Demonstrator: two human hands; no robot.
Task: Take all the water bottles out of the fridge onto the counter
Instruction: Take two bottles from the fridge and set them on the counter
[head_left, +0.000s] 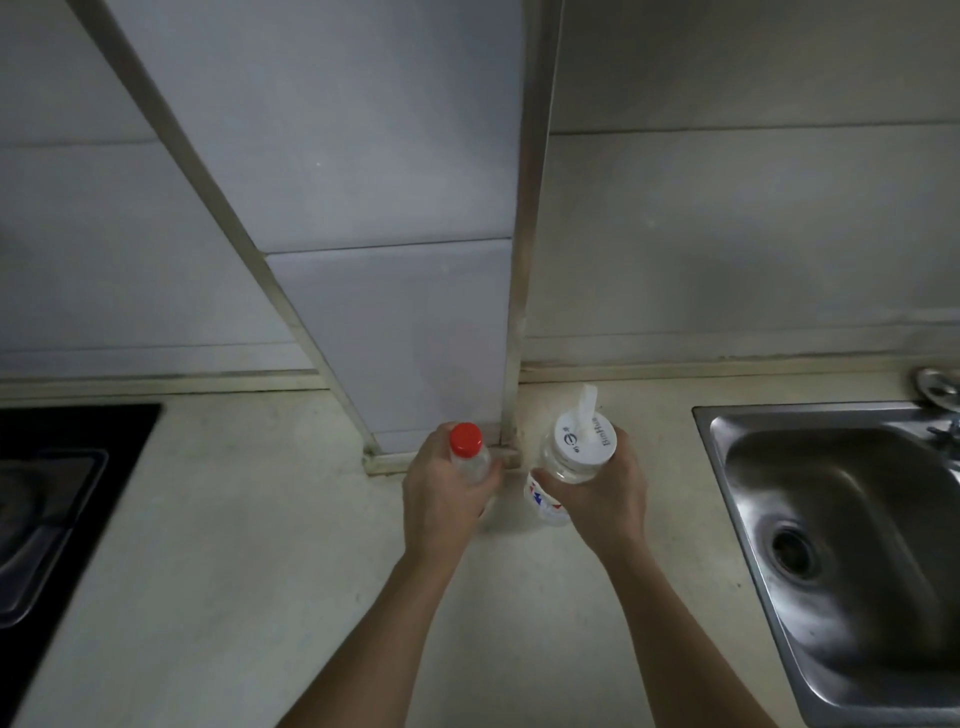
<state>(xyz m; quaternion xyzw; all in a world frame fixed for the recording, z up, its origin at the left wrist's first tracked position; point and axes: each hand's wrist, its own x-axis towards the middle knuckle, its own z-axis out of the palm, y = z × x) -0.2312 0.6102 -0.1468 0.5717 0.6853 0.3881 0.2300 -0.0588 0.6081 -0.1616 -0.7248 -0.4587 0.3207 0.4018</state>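
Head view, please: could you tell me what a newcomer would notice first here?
Two bottles held side by side over the pale counter, near the tiled column: the left hand grips a red-capped bottle, the right hand a wider white-lidded bottle. A steel sink lies to the right, a dark stove at the left edge.

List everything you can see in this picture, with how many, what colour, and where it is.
Red-capped bottle: one, clear with a red cap, gripped in the left hand by the tiled column.
White-lidded bottle: one, clear with a white lid, gripped in the right hand.
Counter: one, cream, across the bottom.
Sink: one, steel, right.
Stove: one, black, left edge.
Tiled column: one, pale grey, centre back.
Left hand: one, around the red-capped bottle.
Right hand: one, around the white-lidded bottle.
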